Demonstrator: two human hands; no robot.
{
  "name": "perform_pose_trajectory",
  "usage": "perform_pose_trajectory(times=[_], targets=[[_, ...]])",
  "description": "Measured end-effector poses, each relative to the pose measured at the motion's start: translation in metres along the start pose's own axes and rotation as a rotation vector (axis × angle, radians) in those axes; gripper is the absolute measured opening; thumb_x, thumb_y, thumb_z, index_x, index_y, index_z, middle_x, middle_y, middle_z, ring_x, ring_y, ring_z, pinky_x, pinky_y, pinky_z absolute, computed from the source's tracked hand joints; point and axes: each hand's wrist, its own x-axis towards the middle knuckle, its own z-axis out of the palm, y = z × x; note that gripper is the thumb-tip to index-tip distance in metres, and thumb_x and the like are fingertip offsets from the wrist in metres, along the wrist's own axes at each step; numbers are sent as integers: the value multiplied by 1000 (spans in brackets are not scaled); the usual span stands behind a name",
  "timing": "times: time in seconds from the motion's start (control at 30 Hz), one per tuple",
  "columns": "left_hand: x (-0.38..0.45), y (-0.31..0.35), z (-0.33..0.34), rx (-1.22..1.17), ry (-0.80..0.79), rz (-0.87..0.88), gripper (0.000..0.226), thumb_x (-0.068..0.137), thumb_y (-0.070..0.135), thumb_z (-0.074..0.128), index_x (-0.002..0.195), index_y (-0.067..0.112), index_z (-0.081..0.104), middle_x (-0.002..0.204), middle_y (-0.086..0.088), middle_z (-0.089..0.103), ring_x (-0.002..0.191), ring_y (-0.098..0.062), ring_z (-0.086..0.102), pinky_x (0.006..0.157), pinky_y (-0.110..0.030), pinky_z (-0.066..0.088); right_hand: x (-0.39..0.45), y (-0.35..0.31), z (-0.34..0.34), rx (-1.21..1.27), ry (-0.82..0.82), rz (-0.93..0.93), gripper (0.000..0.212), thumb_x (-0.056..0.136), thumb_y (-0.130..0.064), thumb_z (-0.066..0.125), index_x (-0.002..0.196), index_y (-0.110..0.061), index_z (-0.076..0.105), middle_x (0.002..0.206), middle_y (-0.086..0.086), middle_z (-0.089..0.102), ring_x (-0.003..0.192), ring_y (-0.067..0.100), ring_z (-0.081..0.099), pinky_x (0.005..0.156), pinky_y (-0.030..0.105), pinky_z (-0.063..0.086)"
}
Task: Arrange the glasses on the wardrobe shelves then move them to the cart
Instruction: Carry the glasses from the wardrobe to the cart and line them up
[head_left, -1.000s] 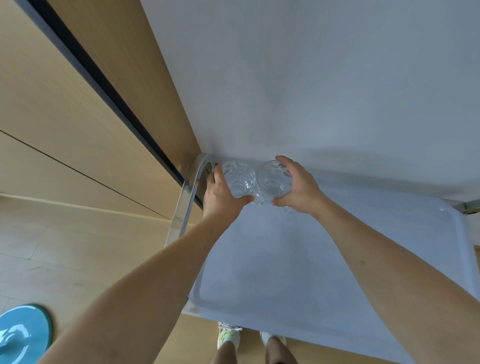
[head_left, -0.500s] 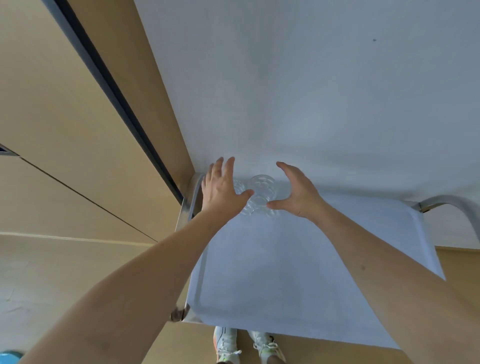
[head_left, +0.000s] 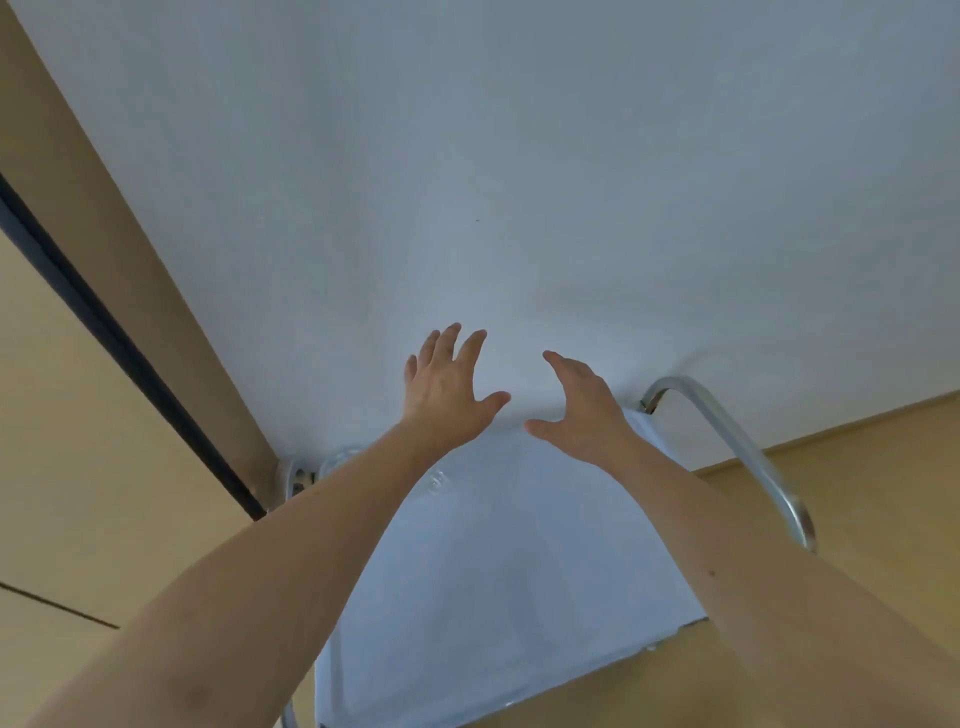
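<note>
Two clear cut glasses stand at the far left corner of the cart's pale blue tray (head_left: 509, 561). My left forearm hides most of them: one glass (head_left: 337, 460) shows at the forearm's left edge, the other glass (head_left: 437, 480) at its right edge. My left hand (head_left: 447, 389) is lifted above the tray's far edge with fingers spread and straight, holding nothing. My right hand (head_left: 582, 410) hovers beside it, fingers relaxed and apart, also holding nothing. Both hands are clear of the glasses.
The cart's chrome handle (head_left: 737, 447) curves up at the tray's right side. A white wall (head_left: 519, 182) rises behind the cart. A wooden wardrobe panel (head_left: 104, 338) with a dark edge stands to the left. Wooden floor (head_left: 857, 493) lies to the right.
Both hands let go of the two glasses on the tray's far left corner, opened and rose away to the right. The view tilted up and turned.
</note>
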Motion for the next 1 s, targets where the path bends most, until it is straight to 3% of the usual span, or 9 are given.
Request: perform_pose_trajectory(times=[0.5, 0.83, 1.0], targets=[[-39, 307, 39, -61, -53, 497, 92, 90, 61, 62, 161, 22, 18, 168, -9, 16, 155, -31, 10, 123, -56, 16, -190, 150, -204, -77, 374, 276, 95, 86, -45, 75, 160, -26, 19, 165, 3, 22, 149, 29, 22, 118, 48, 30], [-106, 512, 88, -107, -134, 772, 93, 89, 61, 63, 160, 23, 18, 168, -9, 17, 155, -30, 11, 122, -56, 18, -353, 264, -293, -190, 569, 510, 98, 81, -49, 75, 159, -26, 23, 164, 4, 25, 149, 30, 25, 117, 45, 31], [-141, 604, 110, -169, -180, 896, 93, 87, 59, 65, 160, 25, 19, 168, -8, 17, 155, -29, 11, 123, -54, 17, -432, 307, -326, -271, 591, 669, 96, 82, -49, 73, 160, -28, 21, 162, 3, 28, 144, 33, 33, 115, 48, 35]])
